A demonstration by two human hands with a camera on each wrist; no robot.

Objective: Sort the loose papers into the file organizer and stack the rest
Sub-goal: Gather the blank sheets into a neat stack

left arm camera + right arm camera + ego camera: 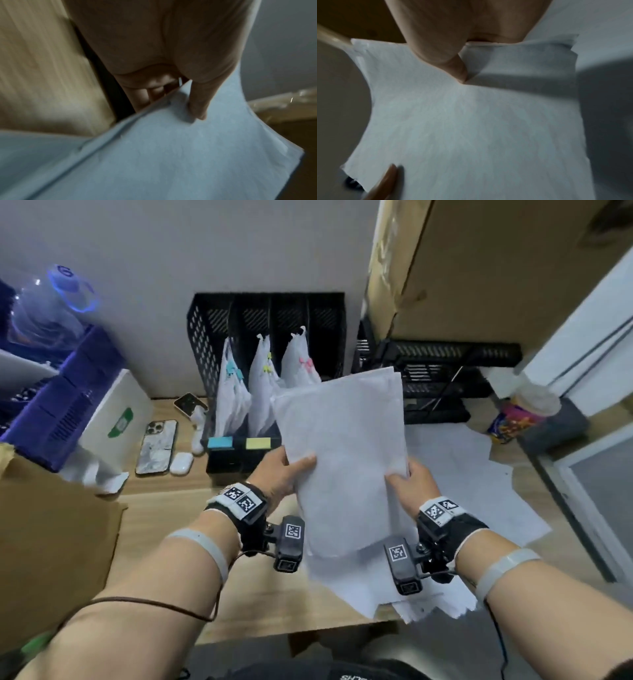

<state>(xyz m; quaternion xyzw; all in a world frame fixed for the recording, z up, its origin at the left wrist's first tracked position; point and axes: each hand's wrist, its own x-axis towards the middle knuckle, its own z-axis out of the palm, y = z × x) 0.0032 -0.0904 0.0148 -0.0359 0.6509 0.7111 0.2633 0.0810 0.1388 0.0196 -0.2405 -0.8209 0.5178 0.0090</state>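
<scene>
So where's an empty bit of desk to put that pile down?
Bare wood shows on the desk between the file organizer, the cardboard and the loose papers. Crowded: phone and earbud case at left, papers at right.

The file organizer point(267, 364) stands at the back of the counter point(161, 508) against the wall, clipped papers point(260, 392) in its slots. A phone point(157, 446) lies left of it; loose sheets point(479, 474) are spread to its right.
</scene>
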